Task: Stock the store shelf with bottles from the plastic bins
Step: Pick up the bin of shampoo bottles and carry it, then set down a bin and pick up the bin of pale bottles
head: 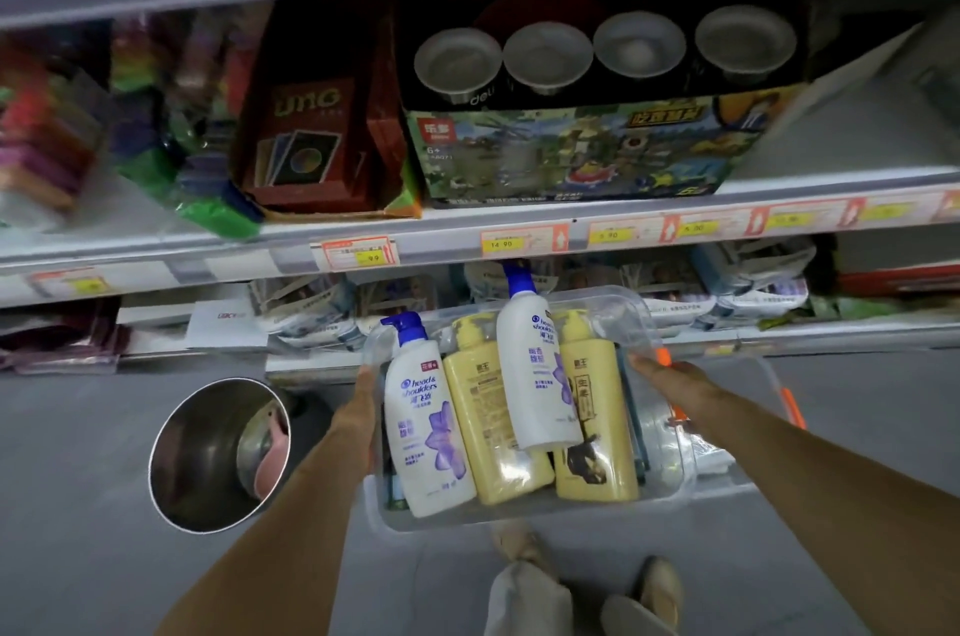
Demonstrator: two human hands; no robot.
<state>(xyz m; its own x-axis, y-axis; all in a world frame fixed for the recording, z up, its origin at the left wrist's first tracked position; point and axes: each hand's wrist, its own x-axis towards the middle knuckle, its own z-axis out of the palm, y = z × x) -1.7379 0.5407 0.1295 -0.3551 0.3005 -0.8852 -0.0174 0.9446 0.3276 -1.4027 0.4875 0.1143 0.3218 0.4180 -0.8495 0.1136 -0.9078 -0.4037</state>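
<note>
I hold a clear plastic bin in front of the store shelf, above the floor. My left hand grips its left side, fingers hidden behind the wall. My right hand grips its right rim by an orange clip. Inside lie two white shampoo bottles with blue pumps, one at the left and one on top in the middle. Two yellow bottles lie beside them, one left of centre and one at the right.
A shiny steel pot stands on the grey floor at the left. The middle shelf holds a card-game box, a toy brick box and steel cups. Packets fill the low shelf. My feet are below the bin.
</note>
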